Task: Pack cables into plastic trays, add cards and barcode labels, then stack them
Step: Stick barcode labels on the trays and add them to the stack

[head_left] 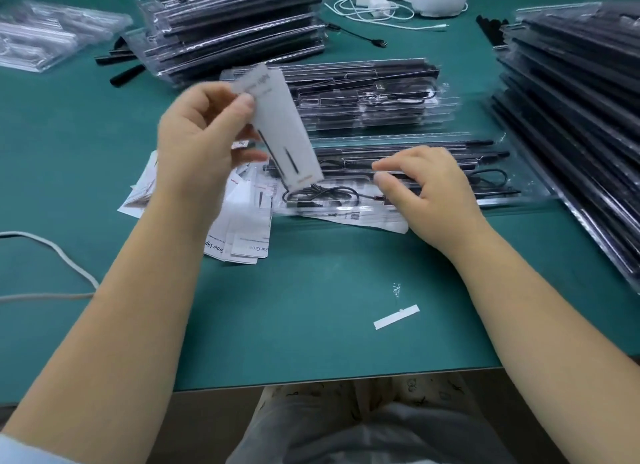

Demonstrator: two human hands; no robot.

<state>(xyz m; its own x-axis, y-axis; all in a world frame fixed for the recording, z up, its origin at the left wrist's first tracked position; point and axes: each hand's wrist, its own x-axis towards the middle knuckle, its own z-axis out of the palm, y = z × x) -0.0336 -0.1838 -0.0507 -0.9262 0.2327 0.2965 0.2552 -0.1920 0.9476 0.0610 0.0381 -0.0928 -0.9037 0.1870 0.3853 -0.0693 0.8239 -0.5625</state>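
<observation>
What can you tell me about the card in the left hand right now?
The card is a long, narrow white strip of stiff paper with blurred grey lettering near its top, two thin dark lines and a small orange mark near its bottom. The left hand pinches its upper end between thumb and fingers, holding it tilted in the air above the tray, its lower end close over the cable. Motion blur hides the text.

A packing workshop, by the look of it: a green-matted table [311,290] crowded with tall stacks of filled plastic trays [571,117], loose printed cards [239,228] and spare black cables [360,36].
</observation>
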